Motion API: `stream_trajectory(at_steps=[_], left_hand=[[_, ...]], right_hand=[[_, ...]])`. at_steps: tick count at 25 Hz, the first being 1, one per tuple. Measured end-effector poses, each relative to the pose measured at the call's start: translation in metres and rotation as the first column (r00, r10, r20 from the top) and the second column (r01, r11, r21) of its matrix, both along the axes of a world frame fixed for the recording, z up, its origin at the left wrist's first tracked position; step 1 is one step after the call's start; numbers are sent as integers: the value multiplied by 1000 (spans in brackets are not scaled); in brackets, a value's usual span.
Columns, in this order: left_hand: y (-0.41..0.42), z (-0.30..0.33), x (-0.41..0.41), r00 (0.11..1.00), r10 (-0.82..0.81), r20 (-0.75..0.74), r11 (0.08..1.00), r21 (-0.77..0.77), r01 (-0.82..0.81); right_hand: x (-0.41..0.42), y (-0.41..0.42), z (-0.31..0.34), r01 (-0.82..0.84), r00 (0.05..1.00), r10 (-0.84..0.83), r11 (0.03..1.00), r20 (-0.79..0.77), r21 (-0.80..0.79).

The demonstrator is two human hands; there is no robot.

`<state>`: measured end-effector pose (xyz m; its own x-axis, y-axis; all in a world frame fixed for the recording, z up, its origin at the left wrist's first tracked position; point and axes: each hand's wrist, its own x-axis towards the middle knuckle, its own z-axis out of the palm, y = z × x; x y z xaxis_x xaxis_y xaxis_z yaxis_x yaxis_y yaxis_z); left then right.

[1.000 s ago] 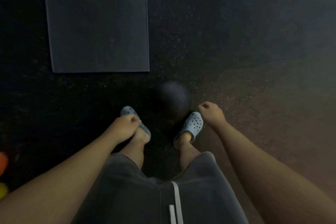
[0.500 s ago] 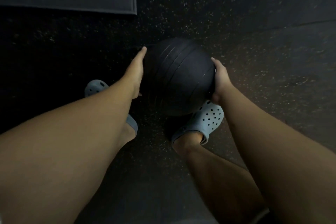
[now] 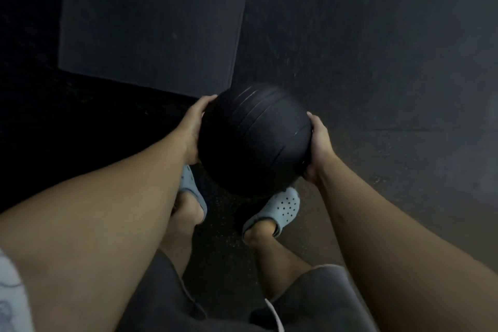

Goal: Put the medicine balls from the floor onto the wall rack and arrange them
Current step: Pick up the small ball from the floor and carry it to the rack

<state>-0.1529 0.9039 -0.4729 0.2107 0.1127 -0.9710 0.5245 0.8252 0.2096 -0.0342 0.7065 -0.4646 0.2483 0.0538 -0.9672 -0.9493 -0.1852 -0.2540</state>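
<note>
A black ribbed medicine ball (image 3: 254,140) is held off the floor above my feet. My left hand (image 3: 195,128) presses flat against its left side, fingers curled over the top edge. On the ball's right side my right hand (image 3: 318,147) grips from below and behind. The wall rack is out of view.
A dark grey mat (image 3: 151,21) lies on the floor ahead and to the left. The floor (image 3: 377,62) is dark speckled rubber. My two light blue clogs (image 3: 280,209) stand directly under the ball.
One second ago the ball lay on the floor between my feet with both hands loosely closed. Both hands then took hold of it, and it has risen off the floor.
</note>
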Motion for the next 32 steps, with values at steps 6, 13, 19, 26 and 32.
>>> stream_trajectory(at_steps=[6, 13, 19, 26, 32], left_hand=[[100, 288, 7, 968, 46, 245, 973, 207, -99], [203, 581, -71, 722, 169, 671, 685, 447, -576], [228, 769, -254, 483, 186, 856, 228, 440, -868], [200, 937, -475, 483, 119, 867, -282, 496, -821], [205, 1038, -592, 503, 103, 858, -526, 476, -705]], right_hand=[[42, 129, 258, -198, 946, 150, 970, 286, 145], [6, 294, 547, -522, 752, 182, 751, 634, 403], [-154, 417, 753, -784, 574, 126, 370, 809, 498], [-396, 482, 911, -754, 594, 146, -242, 791, 611], [-536, 525, 1014, -640, 623, 155, -463, 767, 613]])
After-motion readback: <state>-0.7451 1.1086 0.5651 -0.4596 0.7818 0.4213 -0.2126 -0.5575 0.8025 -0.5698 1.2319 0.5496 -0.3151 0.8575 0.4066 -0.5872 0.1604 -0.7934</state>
